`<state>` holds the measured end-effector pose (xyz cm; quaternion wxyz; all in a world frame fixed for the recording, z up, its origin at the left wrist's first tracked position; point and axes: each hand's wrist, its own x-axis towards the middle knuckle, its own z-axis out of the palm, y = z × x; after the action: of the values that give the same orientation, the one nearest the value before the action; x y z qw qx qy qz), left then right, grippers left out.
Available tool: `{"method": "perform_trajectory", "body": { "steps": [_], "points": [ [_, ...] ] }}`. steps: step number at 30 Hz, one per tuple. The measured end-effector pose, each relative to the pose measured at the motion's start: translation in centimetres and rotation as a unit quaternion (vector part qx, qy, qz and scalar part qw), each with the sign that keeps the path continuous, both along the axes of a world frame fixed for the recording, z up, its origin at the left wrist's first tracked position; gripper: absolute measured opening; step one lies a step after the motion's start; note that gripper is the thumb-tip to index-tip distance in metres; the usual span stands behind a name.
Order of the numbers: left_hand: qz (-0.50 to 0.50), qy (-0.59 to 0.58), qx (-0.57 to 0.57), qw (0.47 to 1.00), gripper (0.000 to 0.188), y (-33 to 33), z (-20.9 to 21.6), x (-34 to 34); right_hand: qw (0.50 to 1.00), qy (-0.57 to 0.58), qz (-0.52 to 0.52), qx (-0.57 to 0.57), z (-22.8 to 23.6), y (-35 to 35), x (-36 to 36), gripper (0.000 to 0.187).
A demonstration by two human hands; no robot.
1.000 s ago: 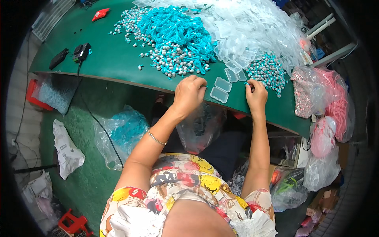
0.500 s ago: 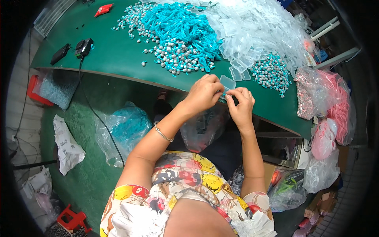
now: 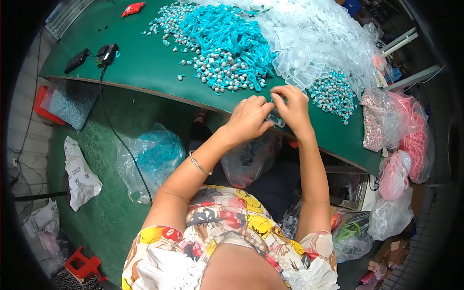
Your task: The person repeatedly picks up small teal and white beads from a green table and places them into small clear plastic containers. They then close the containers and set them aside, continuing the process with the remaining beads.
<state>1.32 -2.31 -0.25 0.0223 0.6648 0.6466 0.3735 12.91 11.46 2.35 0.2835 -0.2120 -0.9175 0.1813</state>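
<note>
At the table's front edge, my left hand (image 3: 248,119) grips a small clear plastic case (image 3: 275,119) between thumb and bent fingers. My right hand (image 3: 294,107) is curled over the far side of the same case, its thumb and fingertips pressing there. The two hands nearly touch and hide most of the case, so whether its lid is closed cannot be told. Just beyond them lie a pile of grey-and-turquoise small round pieces (image 3: 223,72), a heap of turquoise cords (image 3: 227,30) and a large mound of clear plastic cases (image 3: 309,41).
A smaller pile of round pieces (image 3: 333,94) lies to the right, beside bags of pink cord (image 3: 410,128). Two black devices (image 3: 105,54) with a cable stand at the left. Under the table hang or lie a clear bag (image 3: 251,159) and a bag of turquoise material (image 3: 157,154).
My right hand has moved up and over the case, covering the raised clear lid that showed before. My left hand stays at nearly the same spot.
</note>
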Motion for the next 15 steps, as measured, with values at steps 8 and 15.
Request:
{"method": "perform_trajectory", "body": {
  "steps": [8, 15],
  "points": [
    [0.026, -0.02, 0.026, 0.999, 0.038, -0.5, -0.4, 0.6, 0.995, -0.093, 0.008, -0.037, -0.4, 0.7, -5.6, 0.027],
    [0.035, -0.043, 0.033, 0.998, 0.044, -0.6, -0.7, 0.7, 0.981, 0.043, 0.045, -0.183, 1.2, 0.8, -1.3, 0.02]
  ]
}}
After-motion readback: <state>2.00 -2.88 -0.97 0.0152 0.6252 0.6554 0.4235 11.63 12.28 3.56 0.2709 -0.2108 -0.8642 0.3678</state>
